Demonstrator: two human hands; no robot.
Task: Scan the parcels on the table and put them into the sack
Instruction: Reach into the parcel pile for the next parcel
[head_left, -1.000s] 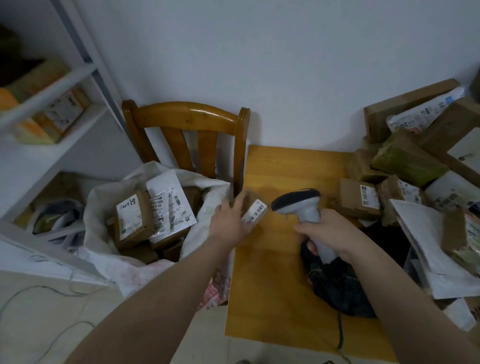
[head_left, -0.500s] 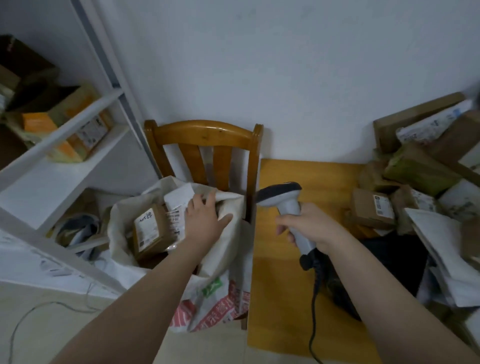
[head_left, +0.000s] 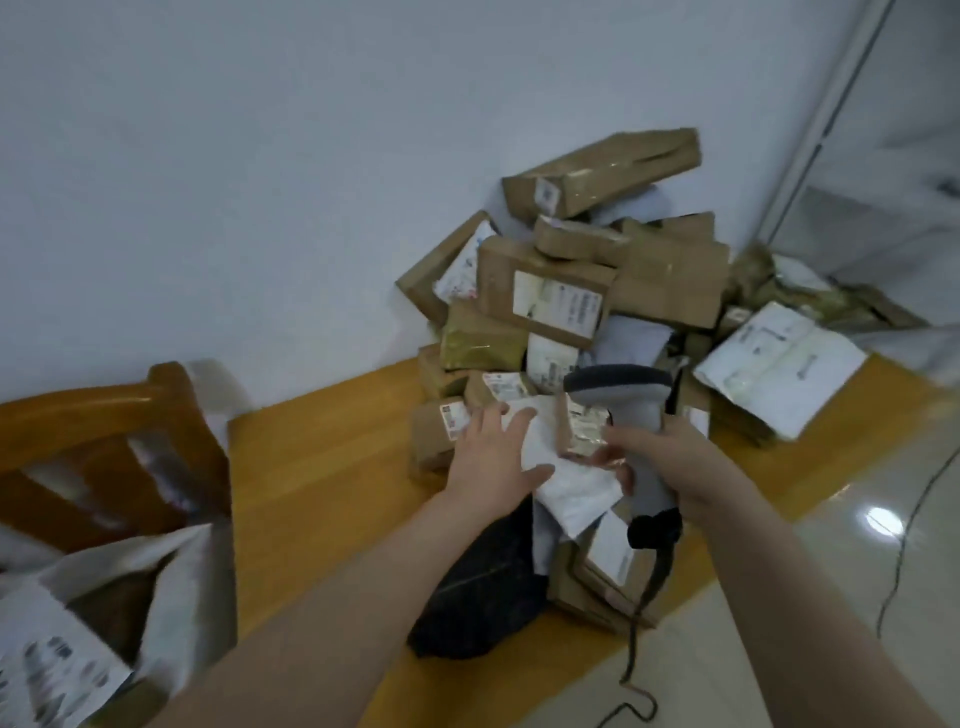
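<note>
Swinging back from the sack (head_left: 179, 566), the left hand (head_left: 496, 457) has come across to the heap of parcels (head_left: 561, 296) at the centre right of the frame. Half a second ago it was at the sack's mouth; now it holds nothing, fingers straight and spread, lying on a white mailer (head_left: 569, 480) at the near edge of the heap. That suggests the last parcel has gone in and this mailer is the next one to be taken. The right hand (head_left: 683, 457) has kept its fingers wrapped round the handle of the scanner (head_left: 631, 415), whose head points over the mailer and a small brown parcel (head_left: 574, 431) just beside it. The sack, propped on the wooden chair (head_left: 104, 441) at the lower left, gapes open. In it I can see a parcel with a white label (head_left: 47, 670) and something brown behind it, too blurred to name. Plenty of parcels remain on the yellow table (head_left: 322, 467), so the job looks far from finished.
</note>
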